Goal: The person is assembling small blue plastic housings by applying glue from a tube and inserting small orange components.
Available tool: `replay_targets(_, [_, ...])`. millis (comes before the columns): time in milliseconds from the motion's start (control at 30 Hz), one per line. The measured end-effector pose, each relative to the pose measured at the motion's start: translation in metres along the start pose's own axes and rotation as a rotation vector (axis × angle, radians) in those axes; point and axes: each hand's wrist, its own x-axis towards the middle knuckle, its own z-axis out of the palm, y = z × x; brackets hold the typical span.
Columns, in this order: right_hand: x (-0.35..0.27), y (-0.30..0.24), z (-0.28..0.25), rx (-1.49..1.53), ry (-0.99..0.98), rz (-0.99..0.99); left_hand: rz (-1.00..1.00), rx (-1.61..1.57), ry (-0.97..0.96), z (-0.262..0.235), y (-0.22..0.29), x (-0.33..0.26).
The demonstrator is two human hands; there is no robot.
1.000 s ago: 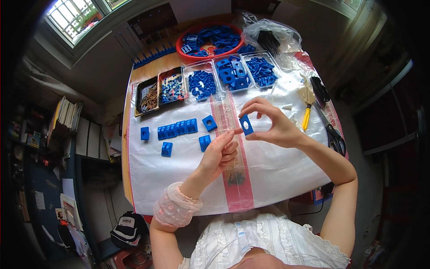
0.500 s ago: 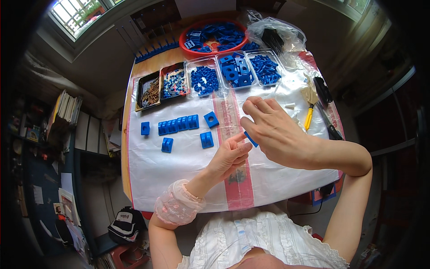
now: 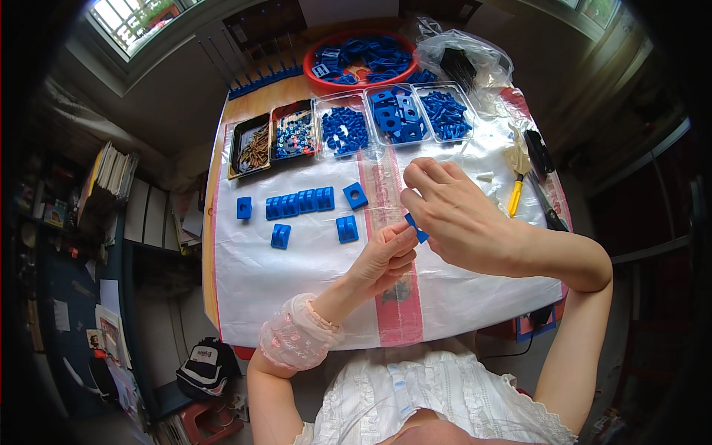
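A small blue plastic part [image 3: 417, 228] sits between my two hands, mostly covered by fingers. My left hand [image 3: 386, 259] pinches its near-left end between thumb and forefinger. My right hand [image 3: 454, 213] is curled over the same part from the right, fingertips bent down and partly hidden under the hand. To the left, a row of several blue ridged blocks [image 3: 300, 202] stands side by side on the white sheet. Around it lie a block with a round hole [image 3: 355, 195], a ridged block [image 3: 346, 229], another ridged block [image 3: 279, 236] and a small holed block [image 3: 244, 208].
Trays of screws [image 3: 254, 148], small nuts [image 3: 292, 133] and blue parts [image 3: 344, 132] line the far side. Behind them are a red basin [image 3: 311, 83] of blue pieces and a plastic bag [image 3: 486, 59]. A yellow-handled tool [image 3: 515, 194] lies at right.
My left forefinger, stretched out before, has bent in, and the thumb and finger now pinch the blue part. My right hand stays nearly in place. The whole view shifts slightly.
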Motion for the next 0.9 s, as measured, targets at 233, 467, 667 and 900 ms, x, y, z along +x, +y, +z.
replay_targets(233, [-0.005, 0.006, -0.001, 0.150, 0.001, 0.083, 0.000, -0.010, -0.024, 0.002, 0.001, -0.002])
replay_targets(467, [-0.017, 0.012, 0.003, 0.428, 0.088, 0.209, -0.003, -0.009, -0.026, 0.002, 0.000, -0.001])
replay_targets(667, [-0.018, 0.011, 0.007, 0.558, 0.105, 0.248, -0.003, -0.003, -0.009, 0.000, -0.001, -0.002])
replay_targets(900, [-0.018, 0.014, 0.013, 0.514, 0.168, 0.234, -0.043, 0.027, -0.020, 0.005, 0.006, -0.003])
